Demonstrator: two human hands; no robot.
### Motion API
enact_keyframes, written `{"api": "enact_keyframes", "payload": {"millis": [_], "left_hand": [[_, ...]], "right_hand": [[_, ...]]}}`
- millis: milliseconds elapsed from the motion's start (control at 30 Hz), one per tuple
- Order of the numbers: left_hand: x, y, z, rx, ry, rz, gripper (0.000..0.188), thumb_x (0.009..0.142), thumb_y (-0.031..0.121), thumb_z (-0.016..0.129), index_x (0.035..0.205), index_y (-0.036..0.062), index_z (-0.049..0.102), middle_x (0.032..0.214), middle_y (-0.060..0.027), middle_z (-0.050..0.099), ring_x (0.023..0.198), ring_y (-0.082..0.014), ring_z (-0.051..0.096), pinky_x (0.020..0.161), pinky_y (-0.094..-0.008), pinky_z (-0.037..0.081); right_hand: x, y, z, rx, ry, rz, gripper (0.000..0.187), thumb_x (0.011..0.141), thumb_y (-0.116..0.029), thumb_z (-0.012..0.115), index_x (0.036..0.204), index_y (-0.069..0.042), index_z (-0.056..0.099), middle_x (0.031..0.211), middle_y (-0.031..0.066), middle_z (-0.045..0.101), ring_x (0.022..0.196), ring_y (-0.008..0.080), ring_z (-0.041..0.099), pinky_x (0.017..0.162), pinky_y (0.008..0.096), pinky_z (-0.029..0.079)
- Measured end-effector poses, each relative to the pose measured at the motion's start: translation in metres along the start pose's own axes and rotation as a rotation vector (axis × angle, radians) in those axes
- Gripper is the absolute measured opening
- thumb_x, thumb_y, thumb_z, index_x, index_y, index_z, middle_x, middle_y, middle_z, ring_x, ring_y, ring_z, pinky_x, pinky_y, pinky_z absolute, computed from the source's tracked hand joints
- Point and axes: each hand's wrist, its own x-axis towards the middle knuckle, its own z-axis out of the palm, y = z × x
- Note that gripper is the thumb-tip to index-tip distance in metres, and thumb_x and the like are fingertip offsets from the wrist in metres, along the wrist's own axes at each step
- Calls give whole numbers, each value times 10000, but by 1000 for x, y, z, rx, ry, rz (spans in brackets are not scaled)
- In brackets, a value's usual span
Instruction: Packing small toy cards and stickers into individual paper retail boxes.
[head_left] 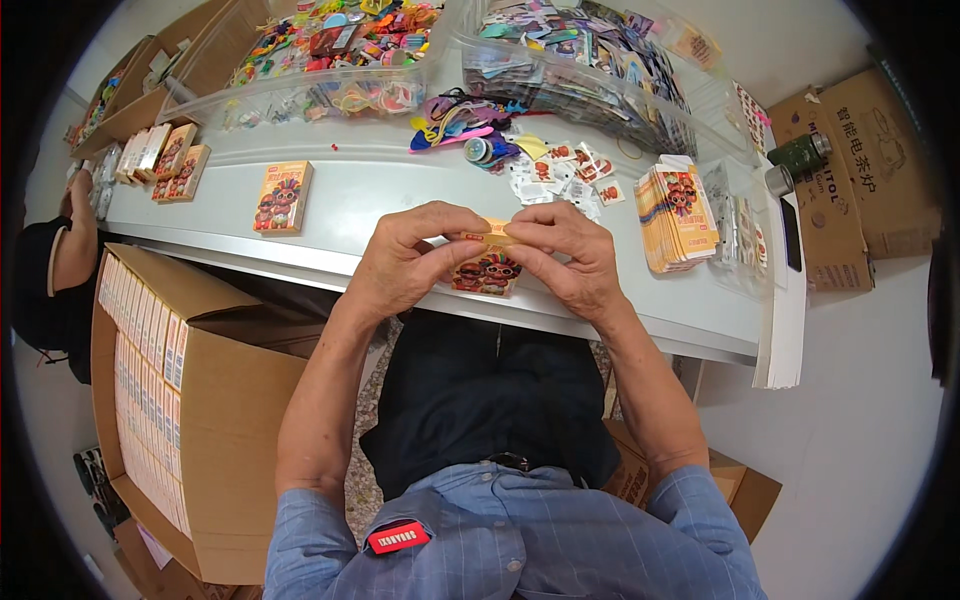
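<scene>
Between both hands, at the table's front edge, is a small orange card box [484, 275] with cartoon figures on its face. My left hand [408, 258] pinches the box's top end on the left with thumb and fingers. From the other side my right hand [572, 254] grips the same top end, its thumb just below the flap. Fingers hide part of the upper edge. A similar orange box [283, 197] lies on the table to the left. Beyond my hands are small printed stickers [570, 175], and to the right stands a stack of flat orange cartons [676, 218].
Clear bins of colourful trinkets [340, 80] and shiny packets [580, 75] stand at the back. Left of me, an open cardboard box [235, 400] holds rows of cartons. Several boxes [180, 170] sit at the far left, near another person's arm [75, 235]. A dark flask [800, 152] stands right.
</scene>
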Motion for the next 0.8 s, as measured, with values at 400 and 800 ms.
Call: {"api": "enact_keyframes", "payload": {"millis": [400, 800], "left_hand": [[-40, 3, 48, 826, 503, 311, 622, 750, 172, 827, 1304, 23, 588, 1283, -215, 613, 1142, -373, 628, 887, -409, 560], [-36, -18, -122, 984, 799, -231, 491, 922, 293, 674, 1308, 3, 587, 1324, -201, 574, 1117, -325, 613, 924, -385, 516]], "right_hand": [[0, -13, 43, 543, 293, 580, 255, 960, -63, 663, 1201, 21, 667, 990, 75, 671, 727, 86, 629, 603, 229, 536], [-20, -30, -20, -254, 331, 157, 264, 839, -7, 749, 1098, -28, 705, 1026, 103, 691, 878, 172, 656, 759, 296, 529]]}}
